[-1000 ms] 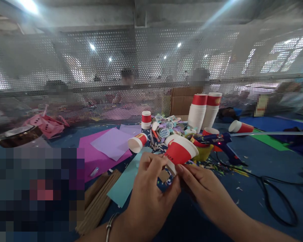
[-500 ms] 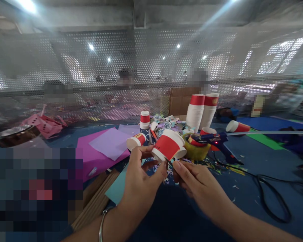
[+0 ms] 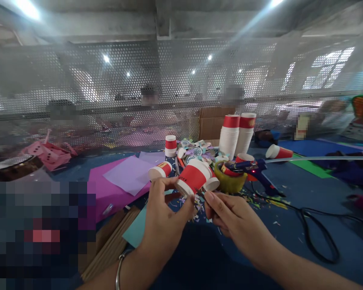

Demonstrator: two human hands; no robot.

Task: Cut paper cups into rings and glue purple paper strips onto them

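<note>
A red and white paper cup [image 3: 194,177] is tilted on its side in my left hand [image 3: 166,219], held between thumb and fingers over the table. My right hand [image 3: 234,215] is closed in a pinch around a thin dark pointed tool [image 3: 199,193]. The tool's tip is at the cup's lower edge; its handle is hidden by my fingers, so its exact kind does not show. Just behind the held cup, another paper cup [image 3: 212,183] lies on its side. To the left a further paper cup [image 3: 160,170] is also lying down.
A blue glue gun [image 3: 264,175] rests on a yellow tape roll [image 3: 230,183], its cord [image 3: 305,229] looping right. Tall cup stacks [image 3: 229,141] stand behind, near cut paper pieces [image 3: 196,151]. Purple sheets [image 3: 130,175] and cardboard strips [image 3: 109,245] lie left. A perforated metal screen [image 3: 181,88] closes the back.
The view has shifted slightly, so the scene sits a little further left. My hands keep hold of the cup and the tool, and the tool's tip shows more clearly against the cup.
</note>
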